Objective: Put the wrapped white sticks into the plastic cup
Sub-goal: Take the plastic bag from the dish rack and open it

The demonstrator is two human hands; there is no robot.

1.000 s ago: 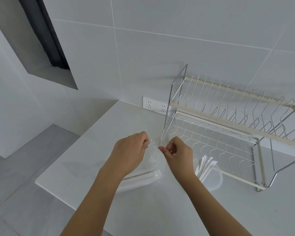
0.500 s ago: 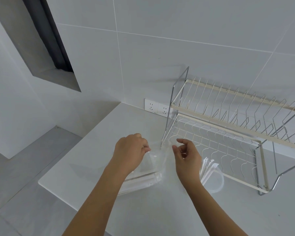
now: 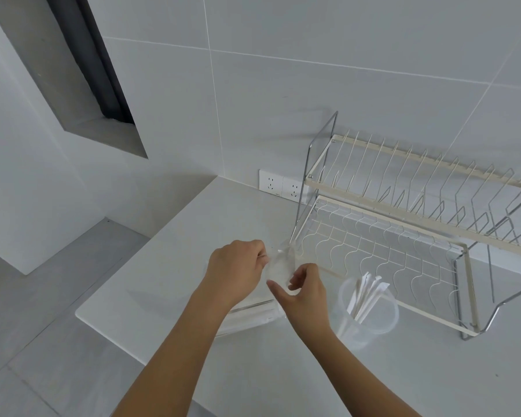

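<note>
Both hands have come back together over the clear bag since a moment ago, when the right hand had lifted off with its fingers loose; now it is down at the bag's mouth again. The clear plastic bag stands bunched between the two hands, its lower part lying on the white counter with more wrapped sticks showing through it under the left wrist.

As for progress, a handful of wrapped white sticks already lean in the plastic cup, which sits just right of the right hand, in front of the wire dish rack. So the job looks partly done, with what remains in the bag yet to go across.

The left hand is curled nearly closed, pinching the bag's upper edge between thumb and fingers. The right hand is half open, thumb and forefinger bent toward the film and touching it; whether they grip a stick inside or only the plastic, I cannot tell, the film being so pale and blurred.
</note>
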